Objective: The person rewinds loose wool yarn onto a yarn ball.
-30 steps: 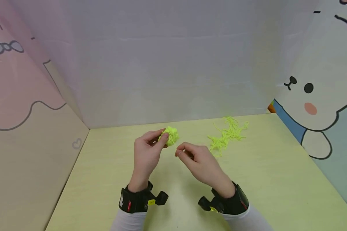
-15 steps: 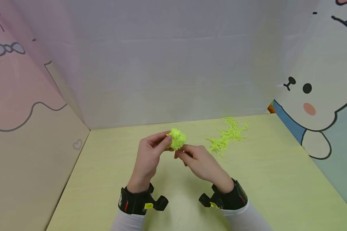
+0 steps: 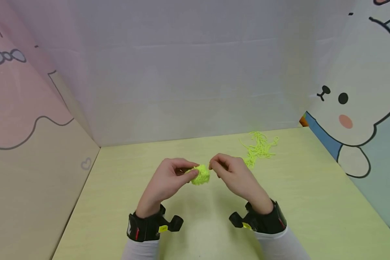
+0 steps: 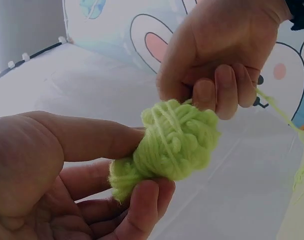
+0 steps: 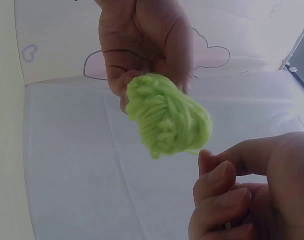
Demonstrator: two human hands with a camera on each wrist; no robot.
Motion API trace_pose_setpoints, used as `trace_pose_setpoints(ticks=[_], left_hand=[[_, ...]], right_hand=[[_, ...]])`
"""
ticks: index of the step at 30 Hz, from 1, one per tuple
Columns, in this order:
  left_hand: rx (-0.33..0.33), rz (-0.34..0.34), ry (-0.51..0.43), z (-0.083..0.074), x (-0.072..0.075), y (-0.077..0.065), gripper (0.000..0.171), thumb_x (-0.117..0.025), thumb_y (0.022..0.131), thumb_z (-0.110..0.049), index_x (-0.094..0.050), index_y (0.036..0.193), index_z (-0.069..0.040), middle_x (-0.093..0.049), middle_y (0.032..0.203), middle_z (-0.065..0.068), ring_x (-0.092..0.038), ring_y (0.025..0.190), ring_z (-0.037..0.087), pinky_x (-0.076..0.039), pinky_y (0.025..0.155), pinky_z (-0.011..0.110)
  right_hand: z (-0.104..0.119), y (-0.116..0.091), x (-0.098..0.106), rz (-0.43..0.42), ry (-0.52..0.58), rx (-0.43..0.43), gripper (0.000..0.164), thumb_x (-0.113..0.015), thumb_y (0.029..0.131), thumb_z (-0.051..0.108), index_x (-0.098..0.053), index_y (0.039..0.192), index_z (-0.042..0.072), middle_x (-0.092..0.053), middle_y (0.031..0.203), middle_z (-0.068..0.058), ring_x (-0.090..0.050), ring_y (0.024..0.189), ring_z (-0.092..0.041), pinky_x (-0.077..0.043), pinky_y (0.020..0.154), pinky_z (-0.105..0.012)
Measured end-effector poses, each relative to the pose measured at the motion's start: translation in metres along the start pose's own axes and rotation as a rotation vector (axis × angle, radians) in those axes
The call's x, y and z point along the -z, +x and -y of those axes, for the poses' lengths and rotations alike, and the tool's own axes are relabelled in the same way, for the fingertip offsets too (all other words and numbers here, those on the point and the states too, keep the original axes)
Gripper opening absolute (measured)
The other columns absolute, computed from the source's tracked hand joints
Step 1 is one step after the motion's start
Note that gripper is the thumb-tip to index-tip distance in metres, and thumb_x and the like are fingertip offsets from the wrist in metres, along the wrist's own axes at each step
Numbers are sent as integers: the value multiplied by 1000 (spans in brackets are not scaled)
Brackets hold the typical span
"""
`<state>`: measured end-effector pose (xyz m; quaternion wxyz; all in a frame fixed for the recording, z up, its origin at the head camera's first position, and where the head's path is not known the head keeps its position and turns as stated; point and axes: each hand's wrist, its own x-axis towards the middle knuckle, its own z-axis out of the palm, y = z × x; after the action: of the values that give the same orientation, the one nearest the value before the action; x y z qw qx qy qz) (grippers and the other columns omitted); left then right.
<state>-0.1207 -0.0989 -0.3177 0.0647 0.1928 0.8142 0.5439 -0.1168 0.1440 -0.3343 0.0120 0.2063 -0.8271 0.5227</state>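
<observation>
A small ball of neon yellow-green yarn (image 3: 201,175) is pinched between the thumb and fingers of my left hand (image 3: 170,178). In the left wrist view the wound yarn ball (image 4: 179,140) shows crossing wraps, with a stubby bundle poking out between the fingers. Just right of the ball, my right hand (image 3: 235,177) pinches a yarn strand (image 5: 193,152) that comes off the ball, its other fingers curled. Past that hand the strand (image 4: 274,105) trails on toward a loose tangle of the same yarn (image 3: 261,146) on the table.
The pale yellow table (image 3: 123,187) ends at a whitish back sheet (image 3: 188,90). Side panels printed with cartoon figures stand at left (image 3: 29,173) and right (image 3: 354,90). Each wrist wears a black strap with a small camera.
The ball, held in my left hand, has come down toward me and turned. My right hand met it at its lower edge, then drew away to the upper right, still pinching the strand.
</observation>
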Motion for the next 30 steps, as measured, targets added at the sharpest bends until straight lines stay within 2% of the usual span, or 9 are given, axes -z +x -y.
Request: trace_pose_setpoints(ticks=[5, 11, 16, 23, 26, 30], left_hand=[[4, -54, 117, 0, -4, 2, 17, -82, 96, -12, -85, 112, -11, -78, 105, -1, -70, 82, 19, -56, 69, 28], [-36, -206, 197, 0, -12, 5, 19, -84, 95, -11, -84, 114, -7, -77, 101, 0, -63, 77, 18, -53, 65, 27], [-94, -324, 221, 0, -18, 8, 21, -83, 95, -9, -83, 115, -4, -77, 100, 3, -65, 81, 16, -56, 68, 26], [-150, -418, 164, 1, -22, 9, 18, -83, 96, -11, -84, 113, -5, -79, 101, 2, -69, 85, 15, -60, 73, 27], [-159, -434, 101, 0, -24, 9, 19, -83, 95, -9, -84, 113, -5, -79, 102, 2, -71, 86, 16, -61, 74, 27], [-148, -438, -28, -1, -26, 9, 20, -82, 95, -5, -83, 115, -3, -78, 102, 6, -73, 84, 20, -62, 72, 27]], right_hand=[[5, -3, 1, -38, -10, 32, 21, -58, 113, 24, -74, 104, 14, -54, 73, 3, -44, 55, -15, -39, 53, -32], [9, -6, -4, -13, -14, 62, 20, -59, 113, 24, -75, 109, 13, -52, 71, 6, -42, 55, -12, -37, 53, -30], [11, -6, -13, 29, -38, 88, 16, -60, 112, 20, -75, 110, 14, -64, 81, 10, -45, 58, -10, -39, 55, -29], [11, -4, -22, 42, -92, 101, 15, -62, 111, 20, -76, 106, 17, -75, 96, 9, -45, 58, -6, -41, 57, -28], [10, -4, -24, 38, -103, 106, 17, -61, 111, 21, -77, 105, 18, -74, 93, 10, -45, 58, -5, -41, 58, -28], [11, -3, -27, 38, -108, 102, 19, -62, 111, 22, -79, 103, 18, -71, 86, 12, -45, 58, -5, -43, 59, -28]])
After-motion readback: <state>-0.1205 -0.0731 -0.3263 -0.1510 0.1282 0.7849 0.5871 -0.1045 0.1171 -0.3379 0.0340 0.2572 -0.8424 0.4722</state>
